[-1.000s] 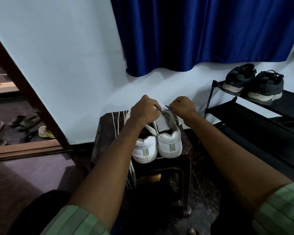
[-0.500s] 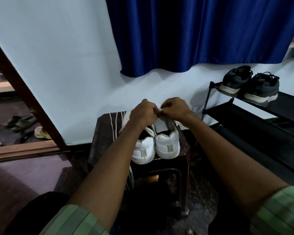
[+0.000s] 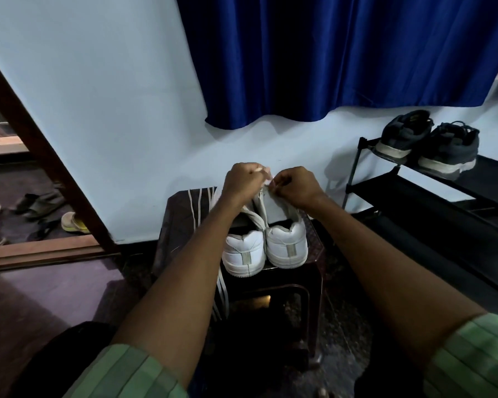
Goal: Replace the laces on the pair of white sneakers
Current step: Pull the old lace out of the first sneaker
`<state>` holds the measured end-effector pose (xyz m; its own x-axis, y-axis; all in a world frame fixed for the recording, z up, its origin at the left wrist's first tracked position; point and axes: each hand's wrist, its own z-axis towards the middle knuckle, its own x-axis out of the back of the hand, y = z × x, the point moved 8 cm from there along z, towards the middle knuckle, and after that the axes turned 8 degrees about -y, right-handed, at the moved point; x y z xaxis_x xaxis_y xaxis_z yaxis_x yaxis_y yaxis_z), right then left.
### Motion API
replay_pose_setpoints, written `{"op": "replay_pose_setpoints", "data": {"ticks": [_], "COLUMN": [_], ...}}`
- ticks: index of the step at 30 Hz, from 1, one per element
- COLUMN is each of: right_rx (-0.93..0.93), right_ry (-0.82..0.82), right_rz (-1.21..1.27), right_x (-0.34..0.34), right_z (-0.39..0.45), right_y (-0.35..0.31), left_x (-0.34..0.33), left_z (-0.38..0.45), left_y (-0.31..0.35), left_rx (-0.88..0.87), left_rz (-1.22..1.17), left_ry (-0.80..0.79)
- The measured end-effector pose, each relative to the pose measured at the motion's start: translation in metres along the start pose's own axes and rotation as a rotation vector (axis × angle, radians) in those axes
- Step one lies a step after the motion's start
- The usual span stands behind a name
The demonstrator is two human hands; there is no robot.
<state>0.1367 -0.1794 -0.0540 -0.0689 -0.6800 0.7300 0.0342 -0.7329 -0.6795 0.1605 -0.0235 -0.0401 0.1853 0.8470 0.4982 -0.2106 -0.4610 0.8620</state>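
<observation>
Two white sneakers [image 3: 266, 242] sit side by side, heels toward the camera, on a dark stool [image 3: 314, 271] near the wall, centre of scene. L hand [image 3: 243, 183] & R hand [image 3: 295, 186] are both over the far end of the R sneaker, knuckles nearly touching. Both hands have fingers curled tight, pinching a pale lace [image 3: 266, 182] btwn them; exact eyelet can't be made out. A lace strand runs down the R sneaker's tongue toward the heel. Spare laces [image 3: 197, 202] lie on the stool's left part, just beside the L sneaker, w/ ends hanging off the near edge. Green sleeves [image 3: 127, 372] at the near corners.

Far right: black shoe rack [image 3: 414, 193] w/ a pair of dark shoes [image 3: 431, 145] on the top shelf. Blue curtain [image 3: 342, 58] hangs above, against the white wall. Far left: wooden door frame [image 3: 38, 145], sandals [image 3: 41, 201] on the floor past it.
</observation>
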Motion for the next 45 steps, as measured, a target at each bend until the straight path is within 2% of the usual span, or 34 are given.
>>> {"op": "replay_pose_setpoints", "data": {"ticks": [2,4,7,10,12,15,17,21,23,25,28,31,33,35,37,39,40,42,45], "right_rx": [-0.002,-0.002,0.032,0.123,0.148,0.137,0.107,0.098,0.141,0.184,0.204,0.190,0.191,0.171,0.157,0.182,0.186,0.133,0.051], "right_ry": [0.019,0.032,0.088,0.128,0.167,0.167,0.117,0.109,0.177,0.217,0.169,0.152,0.117,0.052,0.003,-0.032,-0.051,-0.054,0.021], "right_rz": [-0.005,0.010,-0.002,0.004,0.065,0.112,0.031,-0.085,-0.019,0.207,0.676,0.858,0.833,0.753,0.556,0.190,0.018,-0.114,0.021], "right_x": [0.000,-0.001,0.001,0.003,0.006,0.008,0.004,0.002,0.008,0.016,0.021,0.027,0.028,0.026,0.025,0.020,0.013,0.004,0.007], "right_z": [0.001,0.002,-0.001,-0.003,-0.004,-0.002,0.001,0.002,-0.001,-0.007,-0.009,-0.013,-0.015,-0.015,-0.009,-0.004,-0.002,0.000,0.002], "right_y": [0.001,0.003,-0.004,-0.016,-0.019,-0.016,-0.010,-0.005,-0.012,-0.020,-0.026,-0.026,-0.028,-0.028,-0.020,-0.017,-0.015,-0.006,0.001], "left_x": [0.015,0.025,0.025,0.013,0.010,0.020,0.024,0.037,0.033,0.022,0.002,-0.009,-0.006,0.003,0.014,0.019,0.021,0.021,0.009], "left_z": [-0.003,-0.002,0.002,0.002,0.001,-0.002,-0.007,-0.008,0.001,0.004,-0.003,0.000,0.001,0.000,-0.005,-0.006,-0.006,-0.003,-0.002], "left_y": [-0.004,-0.010,-0.011,0.005,0.012,0.011,0.015,0.002,-0.007,-0.006,0.014,0.017,0.014,0.013,0.014,0.005,0.000,-0.001,0.001], "left_rx": [0.039,0.080,0.085,-0.094,-0.156,-0.171,-0.174,-0.020,-0.003,-0.066,-0.188,-0.245,-0.238,-0.238,-0.195,-0.088,-0.034,0.007,-0.019], "left_rz": [-0.333,-0.419,-0.089,0.107,0.175,0.260,0.306,0.172,0.173,0.148,-0.006,-0.015,0.088,0.146,-0.035,-0.337,-0.407,-0.263,0.243], "left_ry": [0.130,0.194,0.163,0.100,0.098,0.226,0.308,0.403,0.305,0.149,-0.111,-0.228,-0.142,0.046,0.194,0.249,0.245,0.178,0.042]}}
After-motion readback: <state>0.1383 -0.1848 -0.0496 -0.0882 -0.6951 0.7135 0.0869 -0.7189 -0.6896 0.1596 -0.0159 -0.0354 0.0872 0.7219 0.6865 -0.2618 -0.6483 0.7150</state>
